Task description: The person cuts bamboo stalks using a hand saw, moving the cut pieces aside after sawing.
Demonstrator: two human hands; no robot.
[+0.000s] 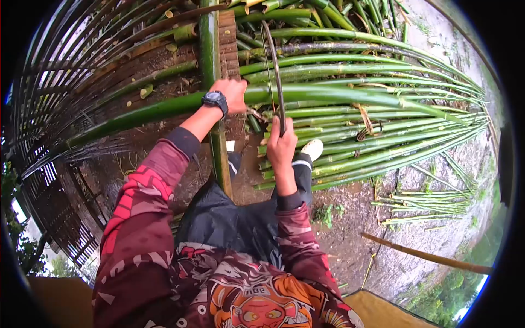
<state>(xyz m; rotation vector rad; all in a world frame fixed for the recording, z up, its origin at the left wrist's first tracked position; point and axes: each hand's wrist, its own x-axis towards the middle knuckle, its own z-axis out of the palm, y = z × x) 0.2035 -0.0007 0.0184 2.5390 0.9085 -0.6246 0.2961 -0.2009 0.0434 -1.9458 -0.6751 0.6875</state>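
Observation:
A thick green bamboo pole (333, 94) runs across in front of me, over an upright-looking bamboo rail (209, 49). My left hand (232, 95), with a dark watch (215, 101) at its wrist, is closed over the pole beside the rail. My right hand (281, 145) is wrapped around the lower end of a bow saw (279, 76) with a dark curved frame. The saw's thin blade crosses the pole just right of my left hand. Whether its teeth have cut into the bamboo cannot be made out.
Many cut green bamboo poles (350, 156) lie in a pile to the right. Slatted bamboo strips (60, 60) fan out at the left. Shorter thin sticks (421, 205) and a brown pole (426, 254) are at lower right. My shoe (312, 149) stands against the pile.

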